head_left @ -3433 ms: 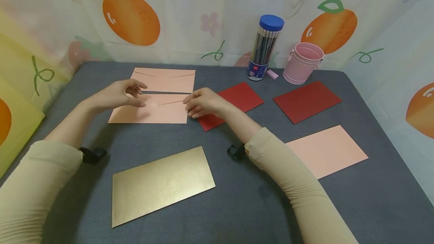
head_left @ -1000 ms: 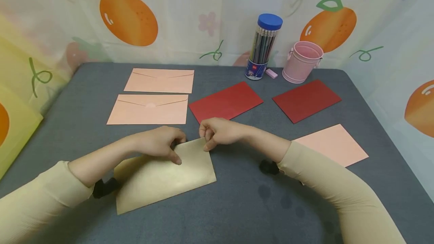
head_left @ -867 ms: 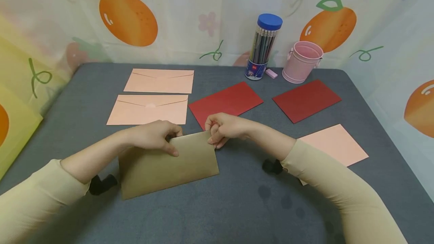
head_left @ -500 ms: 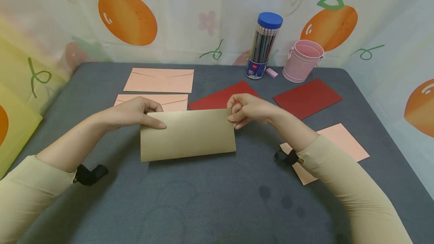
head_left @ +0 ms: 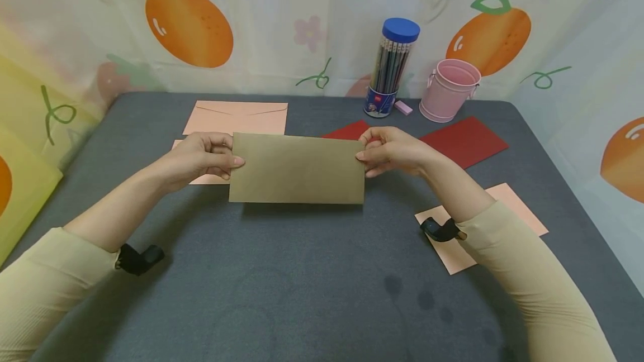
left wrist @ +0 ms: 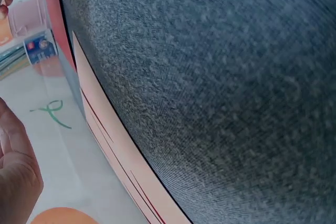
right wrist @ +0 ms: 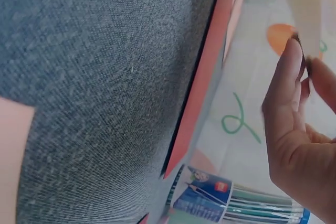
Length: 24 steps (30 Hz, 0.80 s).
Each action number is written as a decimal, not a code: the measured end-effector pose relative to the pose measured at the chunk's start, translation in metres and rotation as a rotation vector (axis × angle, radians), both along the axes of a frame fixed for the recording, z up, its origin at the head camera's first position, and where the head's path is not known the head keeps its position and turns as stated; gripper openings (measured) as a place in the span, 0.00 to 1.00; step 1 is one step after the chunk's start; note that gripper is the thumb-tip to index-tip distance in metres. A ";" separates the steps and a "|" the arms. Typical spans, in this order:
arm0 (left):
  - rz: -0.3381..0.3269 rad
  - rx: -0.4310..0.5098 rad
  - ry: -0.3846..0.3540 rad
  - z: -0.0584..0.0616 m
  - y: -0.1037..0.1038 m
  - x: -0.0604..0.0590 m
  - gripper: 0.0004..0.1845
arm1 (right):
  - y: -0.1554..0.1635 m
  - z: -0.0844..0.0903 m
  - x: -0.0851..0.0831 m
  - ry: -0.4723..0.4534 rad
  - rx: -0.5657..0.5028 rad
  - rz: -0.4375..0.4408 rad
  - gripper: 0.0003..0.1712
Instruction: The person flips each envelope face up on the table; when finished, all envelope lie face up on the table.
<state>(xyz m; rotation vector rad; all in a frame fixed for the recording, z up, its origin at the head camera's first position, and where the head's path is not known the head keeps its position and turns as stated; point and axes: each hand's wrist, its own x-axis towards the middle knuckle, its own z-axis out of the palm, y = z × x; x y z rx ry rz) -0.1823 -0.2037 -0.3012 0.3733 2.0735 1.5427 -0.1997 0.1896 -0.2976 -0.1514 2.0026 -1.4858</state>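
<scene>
A gold envelope point(head_left: 297, 169), its plain side toward me, is held up above the table in the head view. My left hand point(head_left: 203, 158) pinches its left edge, thumb in front and fingers behind. At the opposite edge my right hand point(head_left: 392, 151) pinches it the same way; the right wrist view shows that hand point(right wrist: 299, 124) with thumb and fingertips on the edge. Behind the gold envelope lie two pink envelopes, the farther one point(head_left: 236, 116) flap side up, the nearer one point(head_left: 208, 180) mostly covered. A red envelope point(head_left: 347, 129) is also partly hidden by it.
Another red envelope point(head_left: 465, 141) lies at the right, with a pink envelope point(head_left: 450, 250) partly under my right forearm. A tube of pencils point(head_left: 389, 68), a small eraser point(head_left: 403, 108) and a pink bucket point(head_left: 449, 92) stand along the back of the grey table point(head_left: 302, 295).
Both hands left the pink envelopes, took hold of the gold envelope at the front and lifted it up and away toward the back. My left hand shifted from its top edge to its left edge.
</scene>
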 end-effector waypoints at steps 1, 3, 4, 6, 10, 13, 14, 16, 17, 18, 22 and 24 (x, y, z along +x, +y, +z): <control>0.017 0.010 0.017 0.000 0.000 0.000 0.12 | 0.000 0.000 0.000 -0.005 -0.001 -0.018 0.09; 0.058 0.045 0.044 0.001 0.001 -0.001 0.11 | 0.002 0.000 0.000 -0.005 -0.002 -0.050 0.06; 0.087 0.061 0.053 0.002 0.001 -0.001 0.08 | 0.003 -0.001 0.000 -0.002 -0.004 -0.062 0.05; 0.141 0.126 0.050 0.003 0.000 -0.001 0.05 | 0.005 -0.001 -0.001 0.009 -0.008 -0.077 0.03; 0.243 0.188 0.050 0.005 0.001 -0.001 0.05 | 0.009 -0.002 -0.001 0.035 -0.025 -0.071 0.03; 0.274 0.214 0.046 0.006 0.001 -0.001 0.06 | 0.010 -0.002 -0.002 0.023 -0.058 -0.063 0.03; 0.276 0.226 0.041 0.006 0.001 -0.001 0.06 | 0.010 -0.002 -0.002 0.014 -0.074 -0.062 0.02; 0.279 0.238 0.039 0.006 0.001 -0.001 0.06 | 0.010 -0.002 -0.001 -0.005 -0.110 -0.059 0.02; 0.278 0.241 0.040 0.006 0.001 -0.001 0.07 | 0.010 -0.002 -0.001 -0.009 -0.127 -0.058 0.02; 0.277 0.241 0.044 0.005 0.001 -0.001 0.07 | 0.010 -0.002 -0.001 -0.011 -0.142 -0.058 0.02; 0.263 0.237 0.069 0.004 0.001 -0.001 0.08 | 0.010 -0.002 -0.001 -0.017 -0.185 -0.054 0.02; 0.248 0.239 0.076 0.002 0.000 -0.002 0.07 | 0.011 -0.002 0.000 -0.023 -0.195 -0.051 0.03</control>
